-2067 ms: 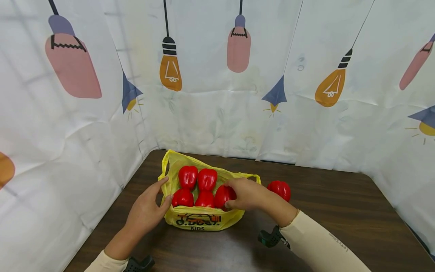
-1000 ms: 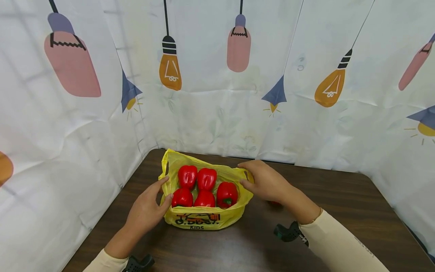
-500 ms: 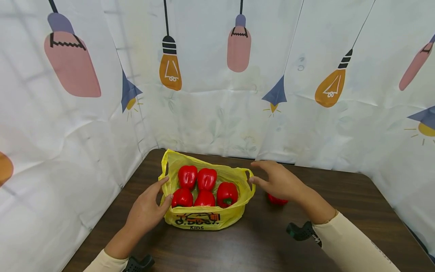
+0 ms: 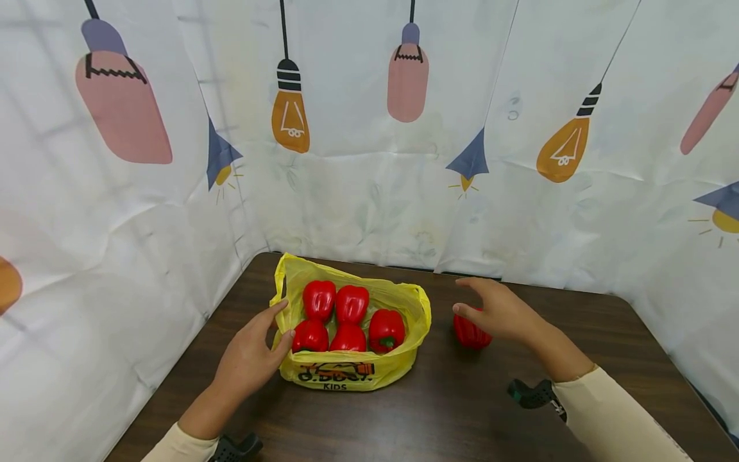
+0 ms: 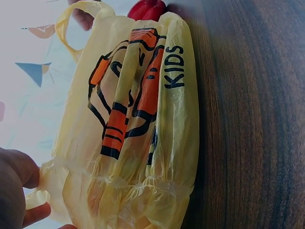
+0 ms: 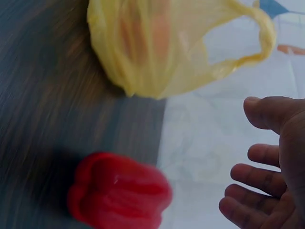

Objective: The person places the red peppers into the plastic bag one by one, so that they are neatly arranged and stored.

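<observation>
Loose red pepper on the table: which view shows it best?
Head view: the loose red pepper is sharp, though the right hand partly covers it. Right wrist shows it whole but blurred; left wrist shows only its top behind the yellow bag.

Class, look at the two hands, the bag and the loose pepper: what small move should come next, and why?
Probably the right hand should lower and close round the loose pepper. It hovers open just above it, not yet gripping. Five peppers already lie in the yellow bag, whose left edge the left hand holds, and this one alone lies on the table.
</observation>
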`<state>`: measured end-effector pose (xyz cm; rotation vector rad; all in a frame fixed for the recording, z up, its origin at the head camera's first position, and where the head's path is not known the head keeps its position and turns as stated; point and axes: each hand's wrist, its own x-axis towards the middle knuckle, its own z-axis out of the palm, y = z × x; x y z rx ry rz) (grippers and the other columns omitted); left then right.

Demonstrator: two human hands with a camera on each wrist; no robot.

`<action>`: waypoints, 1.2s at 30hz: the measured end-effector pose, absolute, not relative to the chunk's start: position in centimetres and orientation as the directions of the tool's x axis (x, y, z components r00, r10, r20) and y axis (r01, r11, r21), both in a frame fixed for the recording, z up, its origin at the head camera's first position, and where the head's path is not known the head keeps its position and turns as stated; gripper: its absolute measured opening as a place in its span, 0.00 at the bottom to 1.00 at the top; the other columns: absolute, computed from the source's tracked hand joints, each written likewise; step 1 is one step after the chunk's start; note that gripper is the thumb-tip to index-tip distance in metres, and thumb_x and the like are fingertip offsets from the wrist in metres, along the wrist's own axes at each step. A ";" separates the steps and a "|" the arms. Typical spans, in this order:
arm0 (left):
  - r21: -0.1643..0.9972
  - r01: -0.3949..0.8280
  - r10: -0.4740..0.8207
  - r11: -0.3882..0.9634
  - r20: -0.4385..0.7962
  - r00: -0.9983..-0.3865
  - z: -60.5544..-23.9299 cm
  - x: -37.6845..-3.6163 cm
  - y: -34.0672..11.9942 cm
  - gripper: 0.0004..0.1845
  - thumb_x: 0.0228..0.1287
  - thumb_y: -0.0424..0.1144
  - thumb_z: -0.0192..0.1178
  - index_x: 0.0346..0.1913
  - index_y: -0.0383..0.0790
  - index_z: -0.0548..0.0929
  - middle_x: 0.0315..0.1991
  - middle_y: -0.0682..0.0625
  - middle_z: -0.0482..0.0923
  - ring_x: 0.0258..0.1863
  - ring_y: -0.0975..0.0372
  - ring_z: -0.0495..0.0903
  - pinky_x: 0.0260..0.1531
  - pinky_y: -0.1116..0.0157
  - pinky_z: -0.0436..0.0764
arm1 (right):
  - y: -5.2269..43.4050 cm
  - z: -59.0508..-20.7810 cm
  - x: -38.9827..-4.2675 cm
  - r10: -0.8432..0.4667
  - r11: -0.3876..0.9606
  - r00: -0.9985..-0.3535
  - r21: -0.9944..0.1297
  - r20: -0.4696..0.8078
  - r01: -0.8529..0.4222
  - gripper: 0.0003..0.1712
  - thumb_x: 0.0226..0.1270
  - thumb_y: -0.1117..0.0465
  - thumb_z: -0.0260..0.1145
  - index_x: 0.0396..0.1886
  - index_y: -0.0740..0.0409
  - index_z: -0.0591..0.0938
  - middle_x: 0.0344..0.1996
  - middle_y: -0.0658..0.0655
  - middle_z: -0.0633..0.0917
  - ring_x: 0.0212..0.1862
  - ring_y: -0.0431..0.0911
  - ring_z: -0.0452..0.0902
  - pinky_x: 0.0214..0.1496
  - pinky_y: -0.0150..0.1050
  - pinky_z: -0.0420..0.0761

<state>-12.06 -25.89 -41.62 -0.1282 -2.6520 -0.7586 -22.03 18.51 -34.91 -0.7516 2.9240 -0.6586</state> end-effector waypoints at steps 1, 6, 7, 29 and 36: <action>0.492 0.189 -0.015 0.850 0.381 -0.924 -41.6 -12.1 -25.9 0.35 0.64 0.39 0.71 0.73 0.39 0.72 0.52 0.41 0.82 0.48 0.49 0.82 0.47 0.45 0.82 | 18.8 -35.1 -22.1 -0.469 0.793 -0.882 -0.412 0.056 -0.448 0.36 0.73 0.44 0.67 0.72 0.60 0.73 0.67 0.62 0.76 0.68 0.62 0.71 0.63 0.64 0.73; 0.484 0.197 -0.008 0.852 0.389 -0.921 -41.6 -12.1 -25.9 0.35 0.64 0.39 0.71 0.72 0.39 0.73 0.52 0.41 0.82 0.48 0.48 0.82 0.47 0.45 0.82 | 20.2 -36.4 -22.3 -0.459 0.802 -0.886 -0.401 0.060 -0.442 0.37 0.71 0.48 0.69 0.72 0.62 0.72 0.68 0.64 0.75 0.68 0.64 0.69 0.63 0.65 0.72; 0.483 0.198 -0.007 0.853 0.391 -0.920 -41.6 -12.1 -26.0 0.35 0.64 0.39 0.71 0.72 0.39 0.73 0.52 0.41 0.82 0.48 0.49 0.82 0.47 0.45 0.82 | 20.4 -36.6 -22.3 -0.458 0.804 -0.887 -0.399 0.061 -0.442 0.37 0.71 0.48 0.69 0.72 0.62 0.72 0.68 0.64 0.75 0.68 0.65 0.69 0.63 0.66 0.72; 0.488 0.164 -0.023 0.858 0.354 -0.935 -41.5 -11.8 -26.0 0.35 0.65 0.40 0.70 0.73 0.39 0.72 0.52 0.41 0.82 0.48 0.49 0.81 0.47 0.45 0.82 | 23.5 -41.1 -22.3 -0.467 0.792 -0.884 -0.444 0.001 -0.419 0.49 0.57 0.49 0.80 0.72 0.66 0.70 0.67 0.69 0.75 0.66 0.67 0.70 0.62 0.66 0.74; 0.491 0.168 -0.026 0.855 0.363 -0.931 -41.6 -11.8 -26.0 0.35 0.64 0.39 0.71 0.73 0.39 0.72 0.50 0.42 0.82 0.47 0.49 0.82 0.46 0.45 0.83 | 23.7 -41.7 -22.2 -0.463 0.790 -0.887 -0.453 0.002 -0.413 0.50 0.54 0.53 0.82 0.73 0.66 0.69 0.66 0.68 0.75 0.65 0.65 0.72 0.61 0.65 0.75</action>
